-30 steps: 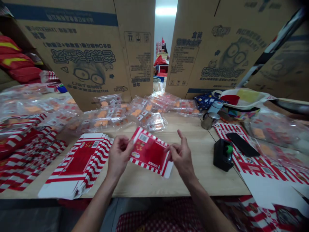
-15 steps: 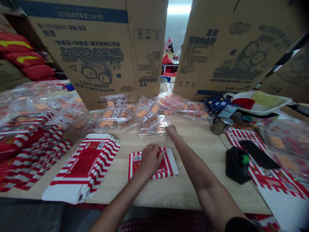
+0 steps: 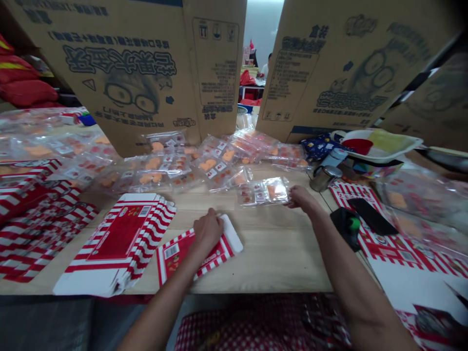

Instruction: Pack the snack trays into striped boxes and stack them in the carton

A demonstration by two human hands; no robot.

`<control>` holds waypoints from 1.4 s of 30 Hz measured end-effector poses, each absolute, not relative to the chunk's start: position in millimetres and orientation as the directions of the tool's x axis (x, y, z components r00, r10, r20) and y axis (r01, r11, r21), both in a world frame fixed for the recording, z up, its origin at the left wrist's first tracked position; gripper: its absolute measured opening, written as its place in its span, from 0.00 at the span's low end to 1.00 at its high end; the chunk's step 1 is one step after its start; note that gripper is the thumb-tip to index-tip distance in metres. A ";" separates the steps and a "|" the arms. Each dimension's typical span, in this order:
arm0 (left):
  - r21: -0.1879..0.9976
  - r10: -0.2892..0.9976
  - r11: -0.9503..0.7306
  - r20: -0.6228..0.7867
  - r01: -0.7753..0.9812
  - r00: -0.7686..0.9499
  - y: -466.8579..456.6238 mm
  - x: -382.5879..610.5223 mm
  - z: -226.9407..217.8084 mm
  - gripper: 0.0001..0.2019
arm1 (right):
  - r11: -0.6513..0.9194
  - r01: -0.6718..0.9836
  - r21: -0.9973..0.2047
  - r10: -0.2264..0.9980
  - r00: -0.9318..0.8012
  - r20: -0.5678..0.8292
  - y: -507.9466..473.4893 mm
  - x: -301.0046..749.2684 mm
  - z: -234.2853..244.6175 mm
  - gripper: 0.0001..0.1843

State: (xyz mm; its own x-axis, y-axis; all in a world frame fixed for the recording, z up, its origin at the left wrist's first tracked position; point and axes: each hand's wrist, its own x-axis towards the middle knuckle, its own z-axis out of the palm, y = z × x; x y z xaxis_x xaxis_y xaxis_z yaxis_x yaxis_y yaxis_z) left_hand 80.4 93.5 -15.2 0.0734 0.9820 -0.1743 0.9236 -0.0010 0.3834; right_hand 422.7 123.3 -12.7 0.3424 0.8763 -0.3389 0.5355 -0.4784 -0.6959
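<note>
My left hand is over a flat red-and-white striped carton, fingers curled on its upper side near the white flap. The carton lies at a slant on the table by the front edge. My right hand, closed, pinches the right end of a clear plastic packet with an orange piece and small printed squares inside. That packet is held out just in front of a heap of similar clear packets. Left of my left hand lies a fanned stack of flat striped cartons.
Two tall brown cardboard boxes stand behind the packets. More red striped cartons are piled at far left. To the right are a metal cup, a black holder with a green part, a dark flat object and a white tray.
My right hand has moved right and nearer, drawing one packet off the heap. My left hand has slid the carton left and turned it to a slant. The camera view has shifted.
</note>
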 end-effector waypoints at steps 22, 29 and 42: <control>0.879 0.871 0.474 -0.477 0.054 0.117 24.9 62.9 1.4 0.16 | -0.202 0.945 -0.256 0.976 0.215 0.026 100.6 385.6 14.3 0.22; 0.861 0.847 0.507 -0.489 -0.044 0.207 -4.3 76.5 3.9 0.18 | 0.124 0.037 -0.992 0.961 0.242 0.129 55.3 347.3 38.2 0.19; 0.919 0.905 0.394 -0.389 0.008 0.171 -17.2 69.7 0.5 0.13 | 0.074 -0.337 -0.939 0.979 0.202 0.004 11.7 329.4 5.9 0.24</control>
